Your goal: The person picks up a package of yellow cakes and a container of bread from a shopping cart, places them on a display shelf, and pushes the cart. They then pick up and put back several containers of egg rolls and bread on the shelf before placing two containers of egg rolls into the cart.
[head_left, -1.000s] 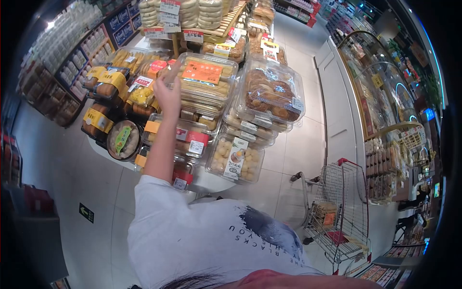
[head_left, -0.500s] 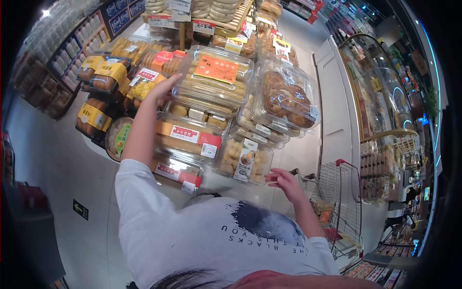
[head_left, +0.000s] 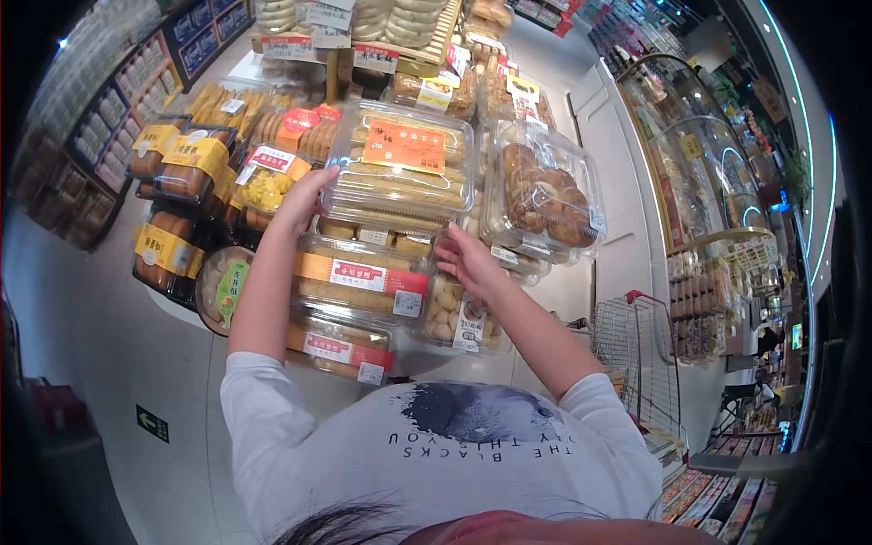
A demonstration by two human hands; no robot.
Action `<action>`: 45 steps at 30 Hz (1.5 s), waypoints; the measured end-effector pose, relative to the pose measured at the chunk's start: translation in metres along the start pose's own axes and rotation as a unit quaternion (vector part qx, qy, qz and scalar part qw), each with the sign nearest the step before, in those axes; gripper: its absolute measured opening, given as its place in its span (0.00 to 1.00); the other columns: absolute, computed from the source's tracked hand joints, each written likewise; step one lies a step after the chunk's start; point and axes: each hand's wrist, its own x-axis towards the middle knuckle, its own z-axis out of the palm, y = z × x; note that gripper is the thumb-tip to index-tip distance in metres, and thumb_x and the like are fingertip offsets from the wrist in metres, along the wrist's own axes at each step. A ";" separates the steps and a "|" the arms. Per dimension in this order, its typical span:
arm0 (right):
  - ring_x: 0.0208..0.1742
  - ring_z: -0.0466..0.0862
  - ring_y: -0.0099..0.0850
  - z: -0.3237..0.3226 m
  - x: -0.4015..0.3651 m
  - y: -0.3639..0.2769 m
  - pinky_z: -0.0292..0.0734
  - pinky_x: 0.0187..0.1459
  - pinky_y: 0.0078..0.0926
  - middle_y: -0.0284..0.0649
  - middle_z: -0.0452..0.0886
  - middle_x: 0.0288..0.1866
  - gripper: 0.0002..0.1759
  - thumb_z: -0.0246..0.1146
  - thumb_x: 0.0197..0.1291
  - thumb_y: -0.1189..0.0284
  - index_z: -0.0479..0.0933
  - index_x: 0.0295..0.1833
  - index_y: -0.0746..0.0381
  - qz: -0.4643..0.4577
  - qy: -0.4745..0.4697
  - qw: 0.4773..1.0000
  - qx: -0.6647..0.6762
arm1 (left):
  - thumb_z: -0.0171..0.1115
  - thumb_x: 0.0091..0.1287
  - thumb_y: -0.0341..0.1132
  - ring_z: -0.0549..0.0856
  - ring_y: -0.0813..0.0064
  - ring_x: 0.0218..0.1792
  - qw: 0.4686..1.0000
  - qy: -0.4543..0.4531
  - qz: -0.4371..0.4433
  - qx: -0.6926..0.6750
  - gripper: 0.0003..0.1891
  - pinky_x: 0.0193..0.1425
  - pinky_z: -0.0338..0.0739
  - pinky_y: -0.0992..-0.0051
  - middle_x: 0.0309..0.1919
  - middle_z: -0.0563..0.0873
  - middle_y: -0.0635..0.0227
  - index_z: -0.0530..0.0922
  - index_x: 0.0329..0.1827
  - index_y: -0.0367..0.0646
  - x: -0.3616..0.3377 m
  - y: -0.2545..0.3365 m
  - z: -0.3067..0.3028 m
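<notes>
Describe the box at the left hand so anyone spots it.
Left of the shopping cart, find the left hand. It meets the left edge of a clear box of long yellow pastries. A big orange label on top sets it apart from the red-and-white labelled box in front.

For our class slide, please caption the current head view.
Left hand at an orange-labelled clear box, right hand near its lower corner.

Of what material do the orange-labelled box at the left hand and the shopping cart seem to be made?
Orange-labelled box: probably plastic, clear and glossy; it is see-through with bright glints.
Shopping cart: likely metal, faintly shiny; thin grey wires form an open grid.
</notes>
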 end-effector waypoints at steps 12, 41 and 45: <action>0.44 0.72 0.24 0.023 0.003 -0.015 0.68 0.45 0.25 0.33 0.73 0.43 0.20 0.53 0.60 0.57 0.67 0.51 0.58 -0.059 -0.065 0.992 0.093 | 0.56 0.58 0.48 0.72 0.81 0.29 1.000 -0.007 0.015 -0.015 0.18 0.30 0.63 0.79 0.29 0.74 0.74 0.71 0.44 0.44 -0.023 -0.012 -0.036; 0.64 0.56 0.49 -0.058 -0.311 -0.015 0.51 0.64 0.37 0.58 0.53 0.62 0.47 0.61 0.49 0.54 0.47 0.64 0.72 -0.371 0.149 0.861 -0.314 | 0.55 0.50 0.55 0.66 0.63 0.58 0.956 -0.054 0.286 -0.044 0.41 0.60 0.61 0.61 0.56 0.65 0.58 0.57 0.63 0.37 -0.233 -0.012 0.126; 0.63 0.56 0.49 -0.108 -0.398 0.022 0.52 0.63 0.39 0.58 0.55 0.61 0.47 0.63 0.48 0.55 0.49 0.63 0.73 -0.401 0.252 0.835 -0.281 | 0.56 0.50 0.55 0.65 0.63 0.59 0.945 -0.154 0.284 -0.051 0.42 0.61 0.60 0.61 0.57 0.64 0.58 0.56 0.63 0.37 -0.247 -0.033 0.205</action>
